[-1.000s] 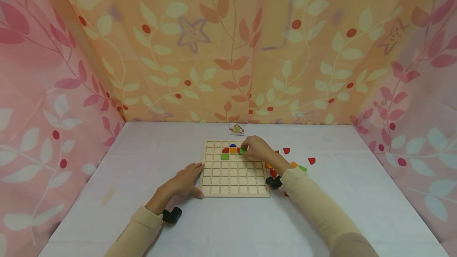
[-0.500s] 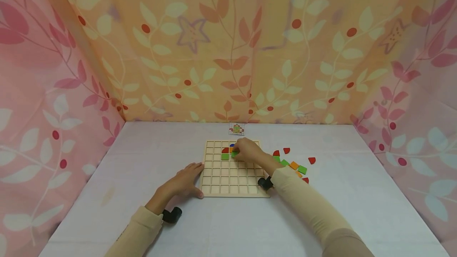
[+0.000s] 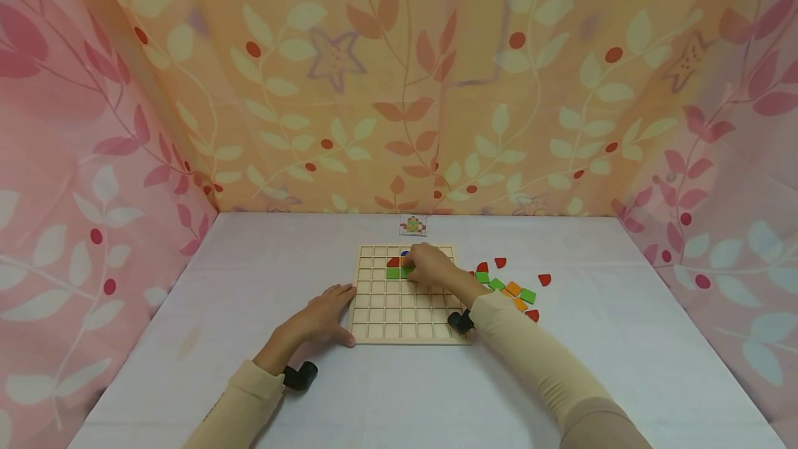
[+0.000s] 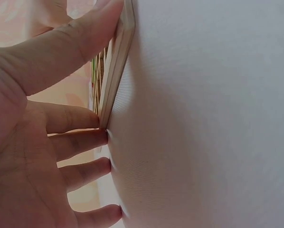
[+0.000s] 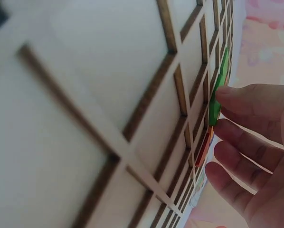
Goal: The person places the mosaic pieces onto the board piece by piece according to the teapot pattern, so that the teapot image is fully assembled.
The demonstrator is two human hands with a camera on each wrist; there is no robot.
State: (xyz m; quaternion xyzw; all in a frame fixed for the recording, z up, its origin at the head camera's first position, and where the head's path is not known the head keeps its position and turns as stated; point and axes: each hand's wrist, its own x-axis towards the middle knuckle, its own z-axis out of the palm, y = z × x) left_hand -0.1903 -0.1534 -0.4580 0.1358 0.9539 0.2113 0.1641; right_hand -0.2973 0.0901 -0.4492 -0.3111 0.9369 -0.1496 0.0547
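A wooden grid board (image 3: 408, 310) lies on the table. My right hand (image 3: 431, 265) is over its far half, thumb and index finger pinching a green square tile (image 5: 215, 105) that sits at a cell beside another green tile (image 3: 393, 273). Near these are a red quarter-round tile (image 3: 393, 262), an orange tile (image 3: 403, 262) and a blue piece (image 3: 405, 253), partly hidden by the fingers. My left hand (image 3: 324, 314) rests at the board's left edge, fingers spread and fairly straight; its thumb touches the frame near the front corner (image 4: 125, 28).
Right of the board lie loose tiles: several red ones, such as a red tile (image 3: 544, 280), green ones including a green tile (image 3: 528, 296), and orange ones including an orange tile (image 3: 513, 289). A small pattern card (image 3: 413, 225) lies behind the board. Patterned cloth (image 3: 399, 89) surrounds the table.
My right hand has moved left across the board with the green tile, then lowered it to the cell right of the other green tile. The left hand has stayed still.
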